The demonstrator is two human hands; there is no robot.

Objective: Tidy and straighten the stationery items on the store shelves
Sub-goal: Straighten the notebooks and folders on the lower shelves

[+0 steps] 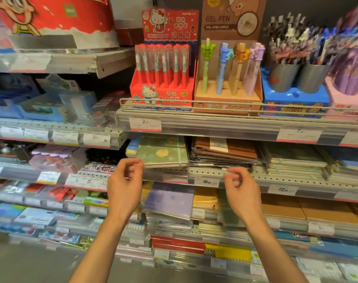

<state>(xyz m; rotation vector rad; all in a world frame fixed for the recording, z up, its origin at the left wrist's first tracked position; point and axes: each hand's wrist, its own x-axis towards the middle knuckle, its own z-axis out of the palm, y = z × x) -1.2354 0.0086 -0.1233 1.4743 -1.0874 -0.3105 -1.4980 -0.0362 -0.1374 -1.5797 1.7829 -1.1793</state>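
Hands (125, 184) (240, 188) loosely curled, empty.

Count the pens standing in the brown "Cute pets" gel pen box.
4, standing in a row in the brown box: green pen at the left, then blue pen, tan pen and purple pen at the right. None looks hidden behind them.

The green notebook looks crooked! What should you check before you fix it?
1. Left hand free: ok, holds nothing.
2. Right hand free: ok, holds nothing.
3. Green notebook straight: not ok, lies askew.
4. Way to it clear: ok, nothing in front.
5. Brown stack beside it neat: not ok, uneven.
6. Pen boxes above steady: ok, behind the rail.
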